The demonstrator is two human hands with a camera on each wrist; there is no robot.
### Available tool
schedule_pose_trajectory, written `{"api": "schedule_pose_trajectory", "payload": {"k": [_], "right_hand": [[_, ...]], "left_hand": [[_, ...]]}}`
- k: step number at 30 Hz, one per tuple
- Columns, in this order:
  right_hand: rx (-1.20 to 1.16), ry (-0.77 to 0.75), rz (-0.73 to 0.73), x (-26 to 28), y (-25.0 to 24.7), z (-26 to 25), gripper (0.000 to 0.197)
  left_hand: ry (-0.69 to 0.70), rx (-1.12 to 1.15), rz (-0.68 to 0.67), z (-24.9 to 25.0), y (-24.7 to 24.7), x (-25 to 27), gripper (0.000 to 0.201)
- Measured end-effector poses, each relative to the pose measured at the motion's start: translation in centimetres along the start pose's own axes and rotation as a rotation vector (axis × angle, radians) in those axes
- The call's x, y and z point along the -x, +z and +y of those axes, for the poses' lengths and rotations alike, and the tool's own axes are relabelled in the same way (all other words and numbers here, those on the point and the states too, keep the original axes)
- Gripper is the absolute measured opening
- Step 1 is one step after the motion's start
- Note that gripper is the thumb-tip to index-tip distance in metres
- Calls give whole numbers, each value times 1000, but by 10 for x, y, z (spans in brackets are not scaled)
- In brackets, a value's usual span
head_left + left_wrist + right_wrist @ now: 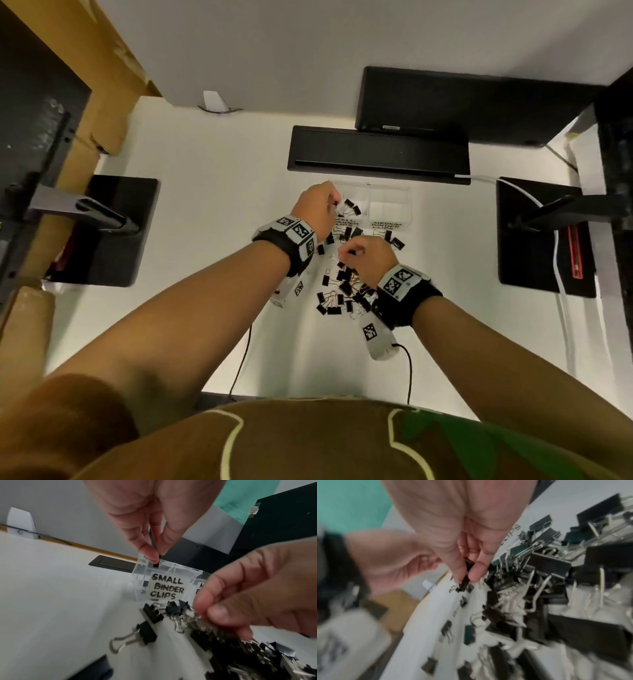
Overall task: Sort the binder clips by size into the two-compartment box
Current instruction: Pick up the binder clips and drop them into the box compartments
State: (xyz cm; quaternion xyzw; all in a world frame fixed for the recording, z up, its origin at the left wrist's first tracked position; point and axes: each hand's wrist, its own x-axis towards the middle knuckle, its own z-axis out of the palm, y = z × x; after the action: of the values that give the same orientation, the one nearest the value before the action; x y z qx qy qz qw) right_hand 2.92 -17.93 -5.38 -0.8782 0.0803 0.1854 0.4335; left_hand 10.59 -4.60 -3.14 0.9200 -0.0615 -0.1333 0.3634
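A clear two-compartment box [390,192] stands at the back of the white desk; its left half is labelled SMALL BINDER CLIPS [166,586], its right half MEDIUM. My left hand [334,205] hovers over the small compartment's near-left rim and pinches a small black clip [156,564] between thumb and finger. A few black clips [352,206] lie in that compartment. In front of the box spreads a pile of black binder clips [342,291] of mixed sizes. My right hand [346,253] is over the pile's far end, pinching a small black clip [465,580] just above the desk.
A black flush panel [376,154] and a black slab [462,102] lie behind the box. Black stand plates sit at the left [113,233] and right [541,236]. Two thin black cables [409,370] run to the near desk edge.
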Motion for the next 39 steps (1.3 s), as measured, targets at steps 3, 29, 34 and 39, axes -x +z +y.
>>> {"api": "schedule_pose_trajectory", "payload": {"k": [3, 29, 34, 39], "right_hand": [[-201, 86, -28, -3, -19, -3, 12], [338, -142, -83, -19, -10, -27, 29], [618, -131, -295, -3, 12, 4, 22], [549, -141, -196, -2, 0, 11, 21]], "left_hand": [[10, 9, 24, -12, 1, 10, 19], [-44, -212, -124, -72, 22, 77, 15], [-90, -203, -145, -71, 20, 74, 21], [-99, -161, -162, -74, 21, 77, 20]]}}
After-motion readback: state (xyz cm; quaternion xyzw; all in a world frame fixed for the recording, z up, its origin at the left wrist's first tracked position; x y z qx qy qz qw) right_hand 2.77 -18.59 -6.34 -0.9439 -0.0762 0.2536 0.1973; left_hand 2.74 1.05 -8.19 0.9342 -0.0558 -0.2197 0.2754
